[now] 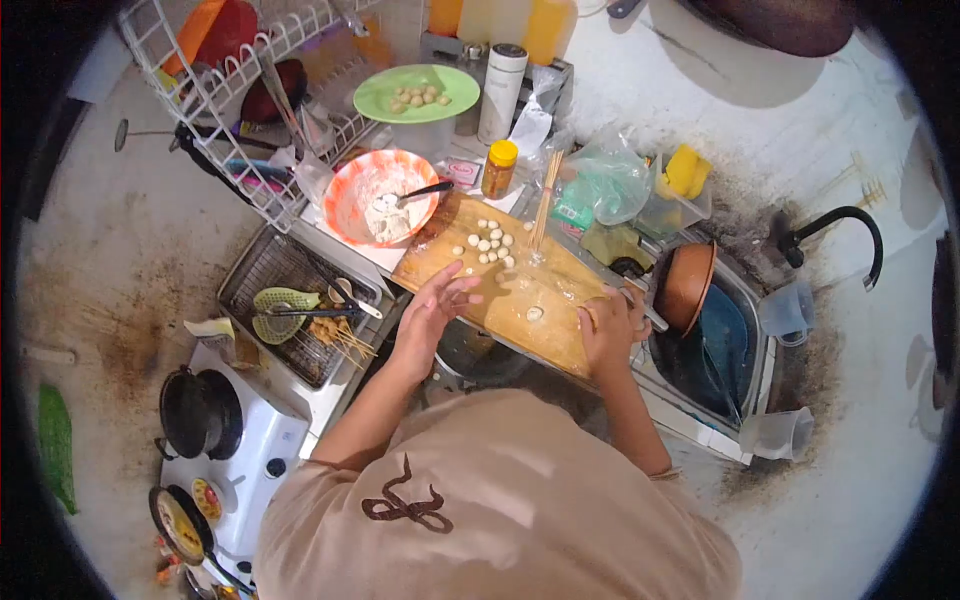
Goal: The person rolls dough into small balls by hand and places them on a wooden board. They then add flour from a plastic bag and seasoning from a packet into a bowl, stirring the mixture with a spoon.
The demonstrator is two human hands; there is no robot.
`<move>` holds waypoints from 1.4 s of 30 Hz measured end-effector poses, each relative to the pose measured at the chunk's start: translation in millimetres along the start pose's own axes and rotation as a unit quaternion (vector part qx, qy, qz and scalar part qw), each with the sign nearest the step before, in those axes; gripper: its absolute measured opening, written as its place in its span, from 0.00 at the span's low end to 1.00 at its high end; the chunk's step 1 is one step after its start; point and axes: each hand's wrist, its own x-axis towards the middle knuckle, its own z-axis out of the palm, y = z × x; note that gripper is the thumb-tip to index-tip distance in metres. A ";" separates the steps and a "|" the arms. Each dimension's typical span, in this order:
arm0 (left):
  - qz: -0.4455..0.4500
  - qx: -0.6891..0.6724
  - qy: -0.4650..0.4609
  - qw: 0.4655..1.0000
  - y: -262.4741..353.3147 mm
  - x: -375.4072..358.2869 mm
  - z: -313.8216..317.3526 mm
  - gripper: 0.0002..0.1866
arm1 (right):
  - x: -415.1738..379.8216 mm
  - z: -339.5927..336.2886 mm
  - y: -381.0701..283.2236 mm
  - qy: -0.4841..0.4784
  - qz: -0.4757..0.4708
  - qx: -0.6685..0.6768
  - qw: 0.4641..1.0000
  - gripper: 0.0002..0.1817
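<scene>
In the head view, smooth white dough balls [487, 243] cluster on a grained wooden cutting board [480, 295] at mid-frame; one lone dough piece [535, 314] lies lower right of them. An orange-and-white bowl [341, 203] holds floury paste. Writing on the white flask [502, 92] is too small to read. The left hand [436, 308] is spread loosely, unburdened, over the board's left edge; the right hand [612, 328] curls near its right edge, grasp unclear.

place: kitchen | shown by: sink [764, 385], black faucet [793, 246], white stove [258, 445] bearing black pan [188, 415], wooden board [500, 300]
</scene>
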 end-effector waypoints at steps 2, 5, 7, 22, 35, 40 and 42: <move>0.000 0.004 -0.009 1.000 -0.7 0.8 0.9 0.35 | 4.5 9.5 -1.3 0.019 -0.045 0.108 0.993 0.13; -0.011 0.007 -0.002 1.000 -1.8 -0.1 5.0 0.37 | 2.5 -6.3 -54.4 -0.033 -0.081 0.067 0.994 0.13; -0.005 0.002 -0.008 1.000 -6.5 -0.2 7.2 0.34 | -2.5 8.2 -51.8 -0.049 -0.089 0.067 0.993 0.14; -0.161 -0.275 -0.036 0.947 -44.7 44.8 73.3 0.38 | 13.2 -14.6 -88.5 0.021 -0.184 0.279 0.942 0.23; -0.184 -0.372 0.069 0.907 -36.0 59.0 79.1 0.30 | 33.3 -46.7 -42.2 0.156 -0.129 0.307 0.930 0.07; -0.188 -0.345 0.038 0.919 -32.0 58.5 82.1 0.29 | 21.8 -50.2 -24.7 0.122 0.011 0.337 0.934 0.06; -0.179 -0.332 0.039 0.925 -32.2 58.4 80.9 0.31 | 22.4 -54.3 -7.9 0.091 0.072 0.277 0.954 0.09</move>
